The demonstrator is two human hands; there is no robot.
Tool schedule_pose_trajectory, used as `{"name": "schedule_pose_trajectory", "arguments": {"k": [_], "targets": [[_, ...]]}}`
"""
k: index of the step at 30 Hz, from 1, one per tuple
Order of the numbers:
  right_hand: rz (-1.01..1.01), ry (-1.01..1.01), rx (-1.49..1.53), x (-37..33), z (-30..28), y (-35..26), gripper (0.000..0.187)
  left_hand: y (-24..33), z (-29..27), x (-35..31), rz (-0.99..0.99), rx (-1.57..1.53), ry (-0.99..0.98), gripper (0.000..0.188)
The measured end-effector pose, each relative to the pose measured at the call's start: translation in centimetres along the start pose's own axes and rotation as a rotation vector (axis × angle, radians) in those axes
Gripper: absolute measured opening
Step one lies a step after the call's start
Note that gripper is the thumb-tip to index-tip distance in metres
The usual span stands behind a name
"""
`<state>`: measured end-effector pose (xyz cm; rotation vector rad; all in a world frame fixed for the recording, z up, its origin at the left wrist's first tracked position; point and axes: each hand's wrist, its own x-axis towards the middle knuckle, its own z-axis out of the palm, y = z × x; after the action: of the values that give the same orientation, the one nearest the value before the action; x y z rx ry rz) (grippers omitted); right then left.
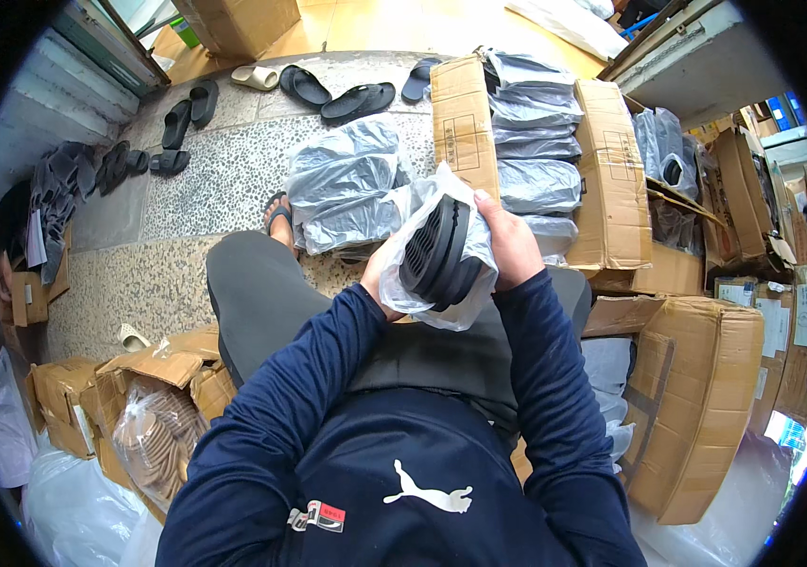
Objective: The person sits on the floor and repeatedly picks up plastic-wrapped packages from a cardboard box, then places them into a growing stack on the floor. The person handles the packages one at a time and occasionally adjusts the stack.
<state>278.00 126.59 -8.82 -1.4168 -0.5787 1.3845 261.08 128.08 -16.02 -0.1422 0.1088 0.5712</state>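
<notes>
Above my lap I hold a pair of black slides (436, 250) with ridged soles, inside a clear plastic bag (451, 317). My right hand (515, 244) closes round the bag's right side, its thumb near the top. On the other side my left hand (375, 280) grips the bag from below, most of its fingers hidden behind the plastic. Just beyond my hands lies a pile of bagged dark slippers (342, 184) on the floor. To the right of it stands an open carton (465, 109) packed with rows of similar bagged pairs (538, 184).
Loose black slides (358, 102) and a beige clog (255, 77) lie along the far floor edge. At lower left, an open carton (162, 354) holds bagged tan slippers (153, 435). Another carton (701, 406) stands close on my right, with more boxes (739, 189) stacked beyond.
</notes>
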Motion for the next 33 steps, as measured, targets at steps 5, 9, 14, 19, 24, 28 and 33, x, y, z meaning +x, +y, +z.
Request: {"name": "schedule_pose_trajectory", "arguments": {"k": [5, 9, 14, 19, 24, 28, 33], "targets": [[-0.007, 0.003, 0.03, -0.5, -0.7, 0.0, 0.041, -0.2, -0.3, 0.3, 0.026, 0.086, 0.17, 0.046], [0.043, 0.023, 0.091, -1.5, -1.6, 0.2, 0.044, -0.5, 0.3, 0.4, 0.083, 0.253, 0.365, 0.05], [-0.098, -0.059, 0.124, -3.1, -2.8, 2.4, 0.055, -1.2, -1.5, 1.0, 0.426, 0.511, 0.57, 0.046], [-0.23, -0.03, -0.129, -4.3, -2.3, 3.4, 0.067, -2.5, -0.5, 1.1, 0.524, 0.524, 0.582, 0.042], [-0.268, -0.108, -0.172, -5.1, -1.5, 2.8, 0.068, -0.3, -2.9, 0.5, 0.534, 0.368, 0.381, 0.043], [-0.272, -0.144, -0.109, -6.8, -2.4, 3.4, 0.064, 2.6, -1.3, -0.4, 0.526, 0.202, 0.374, 0.048], [-0.491, 0.359, -0.523, -6.6, -1.8, 5.8, 0.048, 1.0, -1.5, -0.4, 0.722, 0.088, 0.384, 0.047]]}}
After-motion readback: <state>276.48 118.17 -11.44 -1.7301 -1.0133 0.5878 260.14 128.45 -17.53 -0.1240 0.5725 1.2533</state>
